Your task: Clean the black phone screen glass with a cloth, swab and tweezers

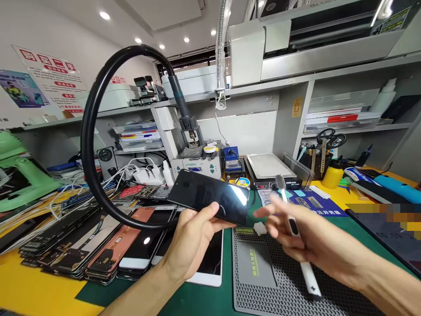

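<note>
While a black hose [88, 127] loops before stacked phone panels [67, 245], the smartphone [205, 188] is held over the green mat [202, 300], glossy face cameraward, long axis sloping down rightward. The left hand [195, 232] pinches its near edge; the right hand [307, 235] (loosely curled) grasps a white-handled brush [305, 270].

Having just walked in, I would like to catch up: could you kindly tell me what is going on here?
A person's left hand holds a phone, its dark glossy side showing. The right hand holds a white brush, bristles pointing up and apart from the phone. A grey mat lies below the right hand, and stacked phone parts lie to the left.
</note>
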`<move>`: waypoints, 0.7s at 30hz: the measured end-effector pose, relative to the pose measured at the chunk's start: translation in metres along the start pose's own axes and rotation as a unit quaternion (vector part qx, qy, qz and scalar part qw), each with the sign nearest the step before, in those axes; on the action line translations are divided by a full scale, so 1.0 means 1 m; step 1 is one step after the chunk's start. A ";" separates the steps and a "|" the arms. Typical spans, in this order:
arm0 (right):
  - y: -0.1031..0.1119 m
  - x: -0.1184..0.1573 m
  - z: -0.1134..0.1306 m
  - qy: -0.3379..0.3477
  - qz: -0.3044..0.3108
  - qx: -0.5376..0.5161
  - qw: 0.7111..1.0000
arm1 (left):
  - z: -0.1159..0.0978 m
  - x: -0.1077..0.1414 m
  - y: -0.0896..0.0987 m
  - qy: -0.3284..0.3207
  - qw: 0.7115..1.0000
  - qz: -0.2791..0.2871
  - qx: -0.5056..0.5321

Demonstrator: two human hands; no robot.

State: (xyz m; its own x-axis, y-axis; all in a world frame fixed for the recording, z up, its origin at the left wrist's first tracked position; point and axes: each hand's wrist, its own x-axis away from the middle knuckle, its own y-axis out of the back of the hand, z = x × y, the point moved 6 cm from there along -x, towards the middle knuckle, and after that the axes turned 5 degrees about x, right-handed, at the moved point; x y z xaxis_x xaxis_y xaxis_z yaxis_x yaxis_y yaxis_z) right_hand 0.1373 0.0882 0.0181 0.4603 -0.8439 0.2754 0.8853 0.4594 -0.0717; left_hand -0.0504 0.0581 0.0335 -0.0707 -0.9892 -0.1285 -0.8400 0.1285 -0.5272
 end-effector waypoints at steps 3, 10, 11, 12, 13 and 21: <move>0.021 0.004 0.015 0.078 -0.035 0.079 0.993 | 0.000 0.001 0.004 0.003 1.000 -0.020 0.003; 0.016 0.004 0.010 0.185 -0.115 0.367 0.905 | -0.001 0.002 0.007 -0.011 0.998 -0.052 0.033; 0.010 0.004 0.007 0.186 -0.111 0.390 0.895 | -0.001 0.001 0.006 -0.004 0.998 -0.049 0.030; 0.004 0.004 0.006 0.189 -0.107 0.406 0.888 | 0.000 0.002 0.006 0.002 0.999 -0.046 0.027; 0.000 0.003 0.005 0.192 -0.104 0.419 0.881 | 0.001 0.002 0.005 0.008 0.999 -0.043 0.022; 0.011 0.003 0.011 0.240 -0.137 0.523 0.806 | -0.005 0.006 0.007 -0.030 0.998 -0.041 0.023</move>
State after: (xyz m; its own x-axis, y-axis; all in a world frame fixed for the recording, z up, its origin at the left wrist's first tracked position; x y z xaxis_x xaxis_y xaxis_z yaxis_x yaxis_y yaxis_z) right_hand 0.1473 0.0936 0.0287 0.4509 -0.8485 -0.2770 0.5332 0.0072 0.8459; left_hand -0.0595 0.0524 0.0331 0.0314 -0.9906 -0.1332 -0.8155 0.0517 -0.5764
